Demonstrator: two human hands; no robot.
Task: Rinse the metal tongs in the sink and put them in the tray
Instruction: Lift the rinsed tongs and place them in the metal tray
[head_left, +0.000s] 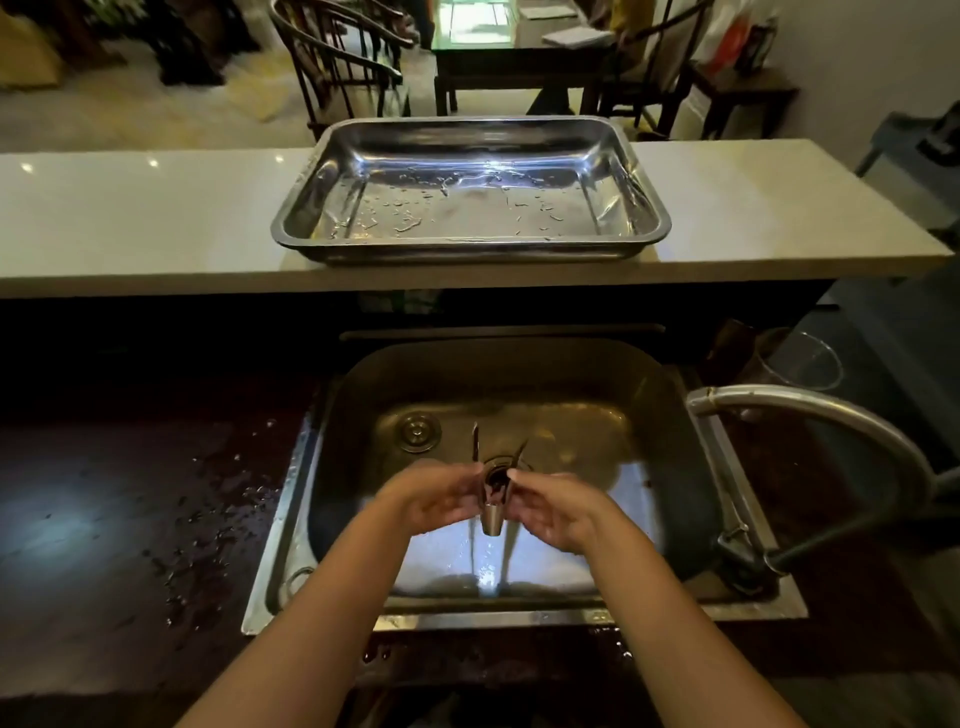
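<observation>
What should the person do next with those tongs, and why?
Probably lift the small metal tongs, held between left hand and right hand over the steel sink, up to the wet rectangular steel tray; it holds only droplets.

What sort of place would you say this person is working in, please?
Probably a kitchen or bar counter opening onto a dining room. A stainless steel sink with a curved metal faucet sits below a pale stone counter holding a wet rectangular steel tray; dark wooden chairs and a table stand beyond.
</observation>
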